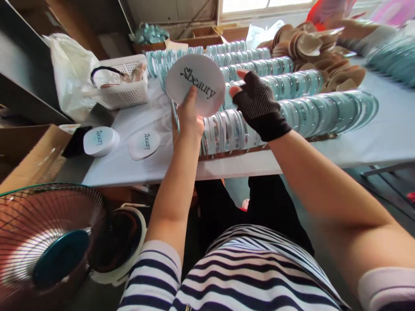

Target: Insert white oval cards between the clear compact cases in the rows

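My left hand (189, 115) holds up a round white lid (195, 84) printed "Sbeauty", thumb pressed on its face, fingers behind it. My right hand (257, 105), in a black fingerless mesh glove, hovers just right of the lid over rows of light-blue round cases (292, 113); its fingers curl and its thumb tip nears the lid's edge. Whether it holds anything is hidden. Another white lid (144, 144) and a closed white case (100, 141) lie on the table to the left.
The white table (372, 142) carries a white plastic basket (125, 88), a white plastic bag (69, 73) and stacked tan round pads (311, 47). A cardboard box (29, 153) and an electric fan (48, 242) stand at lower left.
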### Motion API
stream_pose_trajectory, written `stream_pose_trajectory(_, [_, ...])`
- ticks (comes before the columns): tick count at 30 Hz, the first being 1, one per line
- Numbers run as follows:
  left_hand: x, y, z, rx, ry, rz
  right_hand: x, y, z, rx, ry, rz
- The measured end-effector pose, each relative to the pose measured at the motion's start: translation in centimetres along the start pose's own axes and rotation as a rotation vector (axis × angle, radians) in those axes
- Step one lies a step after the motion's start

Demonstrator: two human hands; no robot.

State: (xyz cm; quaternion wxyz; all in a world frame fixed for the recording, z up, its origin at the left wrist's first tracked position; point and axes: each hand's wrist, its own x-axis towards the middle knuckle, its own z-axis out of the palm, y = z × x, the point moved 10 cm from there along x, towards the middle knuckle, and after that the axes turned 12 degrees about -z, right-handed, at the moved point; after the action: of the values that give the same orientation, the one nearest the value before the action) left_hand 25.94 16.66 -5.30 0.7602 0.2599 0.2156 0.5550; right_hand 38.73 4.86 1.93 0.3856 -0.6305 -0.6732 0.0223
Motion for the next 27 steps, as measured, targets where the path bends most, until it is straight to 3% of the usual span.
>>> stream_pose_trajectory(2, [-1.8, 0.9, 0.1, 0.040, 0.025, 0.100, 0.4, -2.5, -1.3, -0.200, 0.085, -0.165])
stream_pose_trajectory(6, [-5.1, 1.9, -0.9, 0.108, 0.146, 0.192, -1.2, -6.2, 1.8, -0.441, 0.000, -0.298])
stream_pose_trajectory(8, [-5.8, 2.2, -1.4, 0.134, 0.154, 0.176, -1.6, -6.8, 2.6, -0.421, 0.000, -0.266])
stream_pose_trajectory(10, [-5.6, 3.8, -2.5, 0.160, 0.122, 0.195, -1.3, -6.2, 1.5, -0.358, 0.085, -0.164])
stream_pose_trajectory(12, [-4.9, 6.8, -5.3, 0.267, 0.151, 0.262, -1.2, -5.2, -0.8, -0.307, 0.227, -0.082])
stream_pose_trajectory(14, [-4.5, 10.8, -10.0, 0.490, 0.310, 0.334, -1.7, -4.5, -2.8, -0.289, 0.314, -0.079])
stream_pose_trajectory(17, [-5.0, 15.4, -17.5, 0.757, 0.550, 0.334, -3.5, -3.1, -2.7, -0.287, 0.206, -0.085])
stream_pose_trajectory(20, [-6.1, 16.0, -21.7, 0.855, 0.625, 0.252, -6.0, -2.7, -0.8, -0.323, 0.039, -0.064])
stream_pose_trajectory(21, [-6.6, 15.6, -21.9, 0.893, 0.631, 0.248, -6.7, -2.9, -0.2, -0.361, -0.004, -0.054])
stream_pose_trajectory(23, [-7.1, 14.0, -20.1, 0.957, 0.570, 0.300, -7.8, -3.9, 1.1, -0.449, -0.100, -0.031])
stream_pose_trajectory(25, [-6.7, 10.6, -16.5, 0.920, 0.375, 0.319, -8.3, -5.4, 2.2, -0.528, -0.178, -0.030])
stream_pose_trajectory(27, [-5.6, 5.8, -13.1, 0.734, 0.140, 0.205, -8.1, -6.8, 3.7, -0.560, -0.249, -0.049])
